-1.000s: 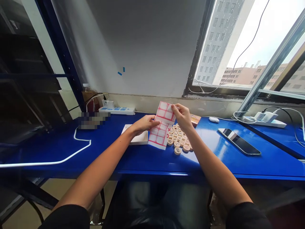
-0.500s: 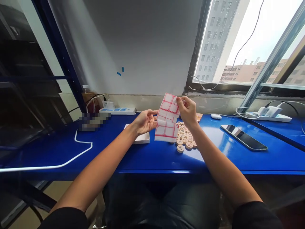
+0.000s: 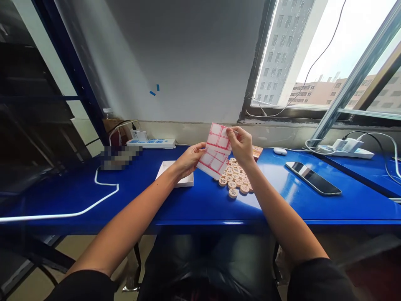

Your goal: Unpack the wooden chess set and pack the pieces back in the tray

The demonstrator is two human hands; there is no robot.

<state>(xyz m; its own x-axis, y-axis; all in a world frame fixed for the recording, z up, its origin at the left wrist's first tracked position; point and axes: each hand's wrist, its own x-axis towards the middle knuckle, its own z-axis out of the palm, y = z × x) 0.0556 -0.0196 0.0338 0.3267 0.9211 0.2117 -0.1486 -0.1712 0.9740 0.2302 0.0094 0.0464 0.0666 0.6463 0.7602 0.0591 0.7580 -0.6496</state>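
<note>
A thin white chessboard sheet (image 3: pixel 217 138) with red grid lines hangs partly folded between my hands, above the blue table. My left hand (image 3: pixel 190 159) pinches its left edge near the fold. At the upper right corner, my right hand (image 3: pixel 240 144) grips it between thumb and fingers. Below and behind the sheet lie several round wooden Chinese chess pieces (image 3: pixel 232 184) in close rows, partly hidden by the sheet and my right arm. An open white box (image 3: pixel 187 182) sits behind my left hand and wrist.
To the right lie a black phone (image 3: pixel 313 178) and a small white case (image 3: pixel 280 151). Power strips (image 3: pixel 152 144) stand along the wall, another at the right with plugs. A white cable (image 3: pixel 106 200) runs across the table's left. A reddish box (image 3: pixel 257 152) stands behind my right hand.
My left hand has closed on the sheet's left edge, where its fingers were spread before. The sheet's lower part has swung left, uncovering more pieces. The view has shifted slightly.
</note>
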